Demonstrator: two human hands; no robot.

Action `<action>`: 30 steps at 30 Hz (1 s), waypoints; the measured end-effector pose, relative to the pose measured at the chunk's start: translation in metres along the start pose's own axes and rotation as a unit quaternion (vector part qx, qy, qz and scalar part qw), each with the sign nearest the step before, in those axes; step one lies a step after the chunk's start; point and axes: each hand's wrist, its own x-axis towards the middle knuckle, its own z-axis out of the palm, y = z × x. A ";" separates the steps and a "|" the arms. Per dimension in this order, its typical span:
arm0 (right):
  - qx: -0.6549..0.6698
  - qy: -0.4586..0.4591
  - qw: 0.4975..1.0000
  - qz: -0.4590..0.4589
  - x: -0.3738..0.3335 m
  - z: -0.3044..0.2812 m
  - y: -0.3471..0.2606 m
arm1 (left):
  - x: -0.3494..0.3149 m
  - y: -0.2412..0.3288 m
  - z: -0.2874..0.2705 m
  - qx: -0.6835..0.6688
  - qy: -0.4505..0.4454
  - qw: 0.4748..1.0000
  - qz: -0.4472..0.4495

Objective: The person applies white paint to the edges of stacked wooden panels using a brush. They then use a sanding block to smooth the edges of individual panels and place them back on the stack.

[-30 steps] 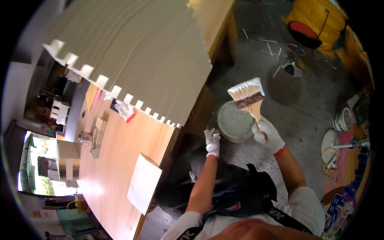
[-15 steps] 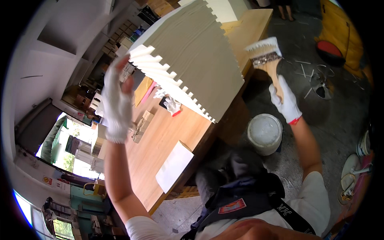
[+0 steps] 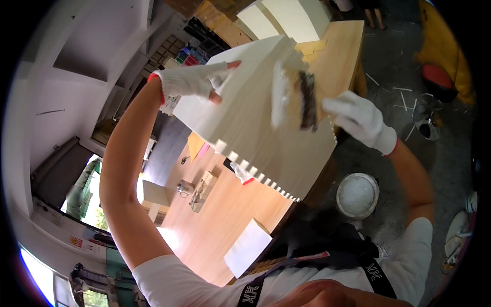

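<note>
The right hand holds a brush over pale boards.

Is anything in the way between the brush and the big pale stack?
Nothing visible stands between the brush and the stack. The left hand is off to the brush's left, at the stack's upper part, not between them.

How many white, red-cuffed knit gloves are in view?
3: one on the left hand, one on the right hand, one glove lying on the light-brown wooden table. The pale stacked sheets may hide more.
</note>
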 end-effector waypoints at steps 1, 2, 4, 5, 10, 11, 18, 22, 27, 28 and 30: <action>-0.080 -0.052 0.995 -0.029 0.013 0.001 0.001 | 0.008 0.002 -0.003 -0.010 -0.020 1.000 0.000; -0.158 -0.105 0.980 -0.058 0.024 0.002 0.005 | 0.016 0.003 -0.006 -0.021 -0.040 0.999 0.000; -0.177 -0.137 0.972 -0.068 0.037 0.004 0.018 | 0.015 0.020 -0.019 0.026 -0.076 0.996 -0.036; -0.191 -0.161 0.966 -0.067 0.036 0.006 0.029 | 0.025 0.024 -0.023 0.046 -0.098 0.993 -0.043; -0.172 -0.101 0.980 0.024 -0.012 0.023 0.045 | 0.035 0.034 -0.033 0.081 -0.113 0.986 -0.090; -0.168 -0.085 0.981 0.042 -0.021 0.020 0.041 | 0.036 0.035 -0.034 0.076 -0.118 0.985 -0.096; -0.155 -0.110 0.975 -0.113 0.051 0.017 0.015 | 0.037 0.048 -0.036 0.154 -0.150 0.966 -0.145; -0.116 -0.207 0.961 0.139 -0.007 0.036 0.050 | 0.040 0.058 -0.042 0.130 -0.154 0.971 -0.128; 0.049 -0.172 0.926 0.333 -0.077 0.021 -0.010 | 0.037 0.041 -0.034 0.158 -0.124 0.973 -0.113; 0.100 -0.119 0.932 0.326 -0.081 0.019 -0.017 | 0.035 0.040 -0.035 0.156 -0.125 0.973 -0.114; 0.161 0.033 0.937 0.308 -0.061 0.027 -0.022 | 0.034 0.040 -0.035 0.148 -0.127 0.974 -0.112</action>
